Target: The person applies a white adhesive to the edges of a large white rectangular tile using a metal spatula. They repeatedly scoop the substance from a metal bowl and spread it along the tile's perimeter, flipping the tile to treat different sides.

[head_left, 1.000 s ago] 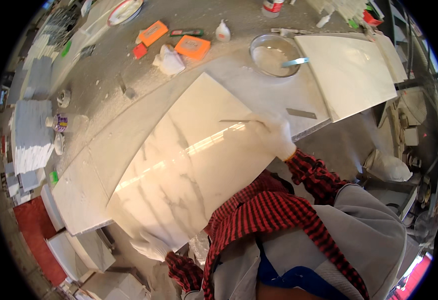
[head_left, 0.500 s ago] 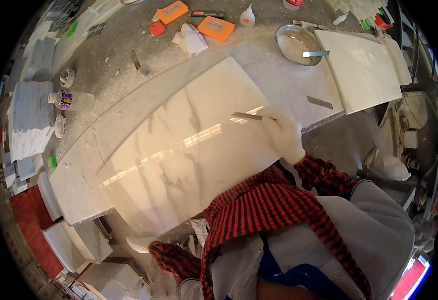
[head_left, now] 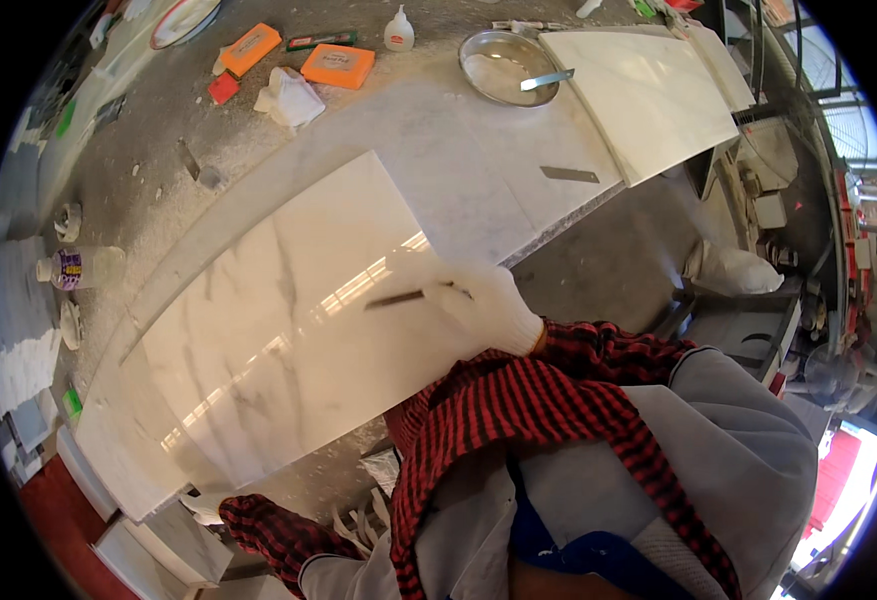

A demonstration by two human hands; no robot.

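My right hand (head_left: 478,305), in a white knit glove, is closed round a thin flat metal blade (head_left: 395,299). Its tip points left over a polished white marble slab (head_left: 288,320) with grey veins, and the hand rests at the slab's right side. At the slab's near left corner is my left hand (head_left: 203,510), also gloved, mostly hidden by the edge and my sleeve; its fingers do not show. Beneath the polished slab lies a duller grey-white stone slab (head_left: 468,160). Another flat steel blade (head_left: 570,175) lies on that one, to the right.
At the far side stands a metal bowl (head_left: 478,85) of whitish material, a spatula (head_left: 548,79) across its rim. A white panel (head_left: 648,100) is to its right. Orange boxes (head_left: 338,66), a small white bottle (head_left: 399,30) and a crumpled cloth (head_left: 290,98) lie beyond. A plastic bottle (head_left: 88,268) lies left.
The view has shifted, so most things sit further left. The polished slab has slid nearer to me over the stone beneath, both hands moving with it. The blade stays in my right hand.
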